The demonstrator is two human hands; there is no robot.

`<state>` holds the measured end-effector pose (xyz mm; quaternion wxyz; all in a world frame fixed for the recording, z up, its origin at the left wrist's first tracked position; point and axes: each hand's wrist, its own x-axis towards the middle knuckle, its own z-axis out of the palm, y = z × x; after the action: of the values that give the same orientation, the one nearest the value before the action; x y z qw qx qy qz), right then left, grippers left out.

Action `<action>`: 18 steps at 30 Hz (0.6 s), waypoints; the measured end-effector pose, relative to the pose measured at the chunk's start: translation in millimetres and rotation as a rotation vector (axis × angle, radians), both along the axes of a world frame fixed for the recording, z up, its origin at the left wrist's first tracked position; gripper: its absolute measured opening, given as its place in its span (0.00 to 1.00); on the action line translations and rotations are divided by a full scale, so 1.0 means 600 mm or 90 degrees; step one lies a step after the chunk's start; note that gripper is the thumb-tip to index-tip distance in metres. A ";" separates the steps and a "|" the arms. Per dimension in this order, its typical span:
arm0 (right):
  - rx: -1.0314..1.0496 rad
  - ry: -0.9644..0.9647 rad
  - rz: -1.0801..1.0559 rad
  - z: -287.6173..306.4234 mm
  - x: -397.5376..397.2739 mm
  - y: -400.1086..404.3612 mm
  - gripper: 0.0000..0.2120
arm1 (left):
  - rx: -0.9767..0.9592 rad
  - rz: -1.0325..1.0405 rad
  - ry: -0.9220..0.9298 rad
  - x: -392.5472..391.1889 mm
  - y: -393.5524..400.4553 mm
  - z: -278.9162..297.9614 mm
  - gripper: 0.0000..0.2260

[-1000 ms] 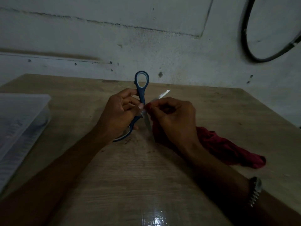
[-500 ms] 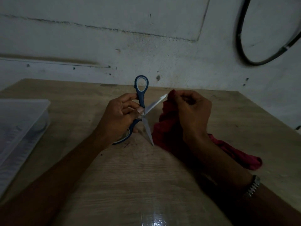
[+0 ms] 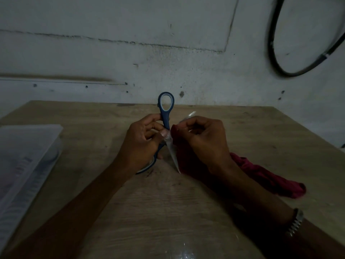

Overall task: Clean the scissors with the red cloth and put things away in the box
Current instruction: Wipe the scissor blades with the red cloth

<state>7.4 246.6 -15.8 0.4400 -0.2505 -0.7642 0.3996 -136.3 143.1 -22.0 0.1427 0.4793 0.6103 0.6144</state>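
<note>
Open scissors (image 3: 169, 141) mid-table (image 3: 261, 131), edges distant

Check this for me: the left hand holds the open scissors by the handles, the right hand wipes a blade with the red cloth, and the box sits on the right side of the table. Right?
Not quite. In the head view the box sits on the table's left side. The rest holds: left hand on the open scissors, right hand wiping with the red cloth.
</note>
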 end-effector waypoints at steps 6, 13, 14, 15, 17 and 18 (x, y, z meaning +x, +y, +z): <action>-0.211 0.171 -0.118 0.023 0.030 0.090 0.09 | 0.000 -0.028 -0.011 0.007 -0.010 0.007 0.15; -0.712 0.194 0.175 0.013 0.053 0.094 0.11 | -0.005 0.003 -0.360 -0.014 -0.013 0.023 0.17; -0.663 0.185 0.182 0.019 0.049 0.081 0.08 | 0.013 -0.050 -0.434 -0.017 -0.016 0.024 0.17; -0.603 0.173 0.177 0.026 0.042 0.065 0.06 | 0.029 -0.110 -0.509 -0.020 -0.021 0.026 0.18; -0.454 0.150 0.144 0.031 0.035 0.033 0.07 | 0.027 -0.219 -0.642 -0.020 -0.031 0.028 0.18; -0.391 0.156 0.131 0.029 0.031 0.022 0.06 | 0.010 -0.261 -0.683 -0.020 -0.033 0.027 0.18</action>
<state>26.0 259.6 1.5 0.3900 -0.2430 -0.5707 0.6806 -148.3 123.4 -5.7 0.5450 0.2103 0.3422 0.7360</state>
